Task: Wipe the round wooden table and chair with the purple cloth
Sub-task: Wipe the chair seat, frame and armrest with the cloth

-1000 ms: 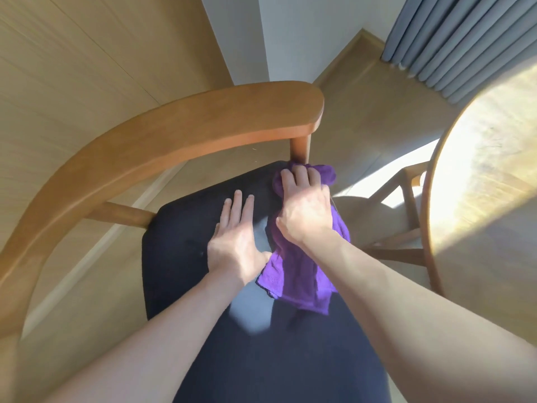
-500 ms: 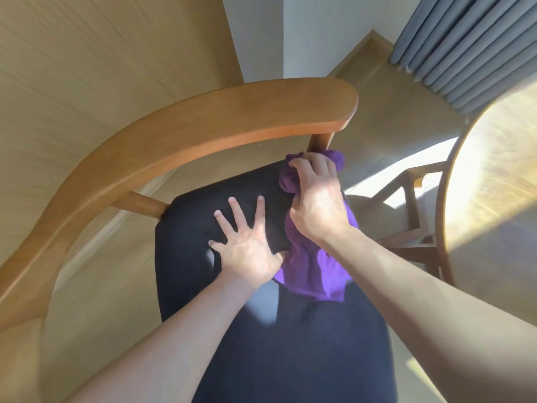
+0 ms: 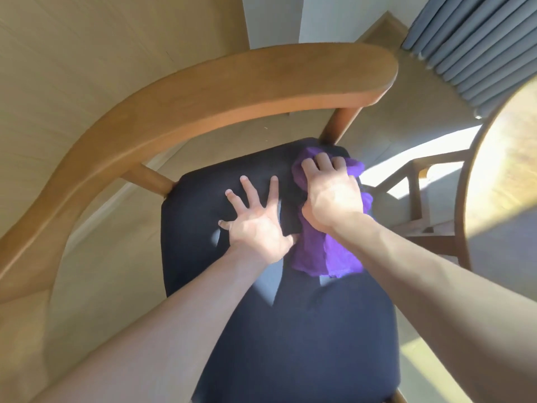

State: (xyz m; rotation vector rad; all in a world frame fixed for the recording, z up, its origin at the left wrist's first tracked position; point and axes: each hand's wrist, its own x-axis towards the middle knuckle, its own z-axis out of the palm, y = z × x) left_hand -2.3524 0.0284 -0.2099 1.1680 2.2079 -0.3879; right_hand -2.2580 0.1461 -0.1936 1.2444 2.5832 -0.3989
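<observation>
A wooden chair with a curved backrest [image 3: 203,91] and a dark navy seat cushion [image 3: 290,330] fills the middle of the view. My right hand [image 3: 331,196] grips the bunched purple cloth [image 3: 322,251] at the seat's far right corner, fingers curled into the fabric. The cloth trails back along the cushion under my wrist. My left hand [image 3: 255,219] presses flat on the seat just left of the cloth, fingers spread. The round wooden table [image 3: 505,181] shows at the right edge, sunlit.
A second wooden chair [image 3: 418,196] stands between the seat and the table. Grey curtains [image 3: 470,39] hang at the top right. Light wooden floor surrounds the chair, and a white wall rises behind the backrest.
My left fingers have spread apart on the seat. My right hand, flat on the cloth a second ago, now bunches it at the far right corner.
</observation>
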